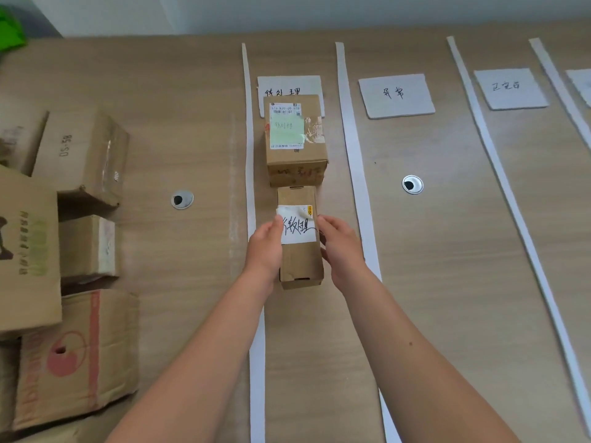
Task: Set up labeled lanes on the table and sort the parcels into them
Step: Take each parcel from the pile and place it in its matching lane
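Observation:
A narrow brown parcel [300, 260] with a white handwritten label lies in the leftmost lane on the wooden table [447, 251]. My left hand [265, 247] grips its left side and my right hand [340, 247] grips its right side. Just behind it in the same lane stands a larger brown parcel [295, 155] with a green note on top, partly covering that lane's label card [287, 84]. White paper strips [355, 148] mark the lanes. Two more label cards [396, 95] [510, 87] lie at the heads of the lanes to the right.
Several cardboard boxes [80, 155] are stacked and laid along the left side of the table, the nearest one [76, 356] printed in red. Two round cable grommets [182, 199] [412, 184] are set in the tabletop. A green object [11, 30] shows at the far left corner.

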The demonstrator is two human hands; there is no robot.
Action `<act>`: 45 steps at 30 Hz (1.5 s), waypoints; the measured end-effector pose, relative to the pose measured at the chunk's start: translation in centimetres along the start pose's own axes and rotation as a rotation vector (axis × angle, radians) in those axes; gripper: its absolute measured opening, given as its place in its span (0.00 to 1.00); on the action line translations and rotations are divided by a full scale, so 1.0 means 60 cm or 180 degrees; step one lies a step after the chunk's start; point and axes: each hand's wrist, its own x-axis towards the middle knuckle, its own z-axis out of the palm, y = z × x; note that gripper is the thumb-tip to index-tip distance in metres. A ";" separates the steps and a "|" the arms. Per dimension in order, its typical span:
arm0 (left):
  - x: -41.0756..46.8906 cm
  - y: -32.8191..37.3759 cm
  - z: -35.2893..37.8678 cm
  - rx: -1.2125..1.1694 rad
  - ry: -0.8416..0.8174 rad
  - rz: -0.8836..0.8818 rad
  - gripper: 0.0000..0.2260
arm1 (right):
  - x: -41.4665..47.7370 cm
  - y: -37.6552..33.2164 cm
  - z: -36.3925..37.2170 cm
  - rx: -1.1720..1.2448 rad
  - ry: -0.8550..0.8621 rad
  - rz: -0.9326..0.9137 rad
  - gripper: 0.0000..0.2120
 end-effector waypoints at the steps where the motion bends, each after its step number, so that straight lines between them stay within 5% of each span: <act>1: 0.012 0.001 0.004 0.0004 0.0035 -0.0026 0.22 | 0.014 -0.001 0.002 -0.0009 0.0003 0.0018 0.05; 6: 0.061 -0.010 0.016 -0.0038 0.0156 -0.0105 0.27 | 0.066 0.008 0.014 -0.0079 0.0046 0.0098 0.08; 18: 0.063 -0.011 0.006 -0.0044 0.0106 -0.0002 0.22 | 0.075 0.002 0.014 -0.0365 0.0208 0.0083 0.18; 23: 0.015 0.025 -0.015 -0.0096 0.0182 0.0160 0.07 | 0.016 -0.028 0.023 -0.0648 0.0172 -0.0334 0.17; 37: -0.244 0.060 -0.173 -0.0731 0.0506 0.1107 0.37 | -0.281 -0.054 0.127 -0.0626 -0.0798 -0.1081 0.13; 42: -0.316 0.014 -0.269 -0.0895 0.0807 0.1204 0.26 | -0.350 0.010 0.196 -0.0842 -0.1194 -0.0984 0.13; 45: -0.350 -0.033 -0.343 -0.1089 0.1219 0.1144 0.33 | -0.393 0.059 0.253 -0.1049 -0.1506 -0.0917 0.14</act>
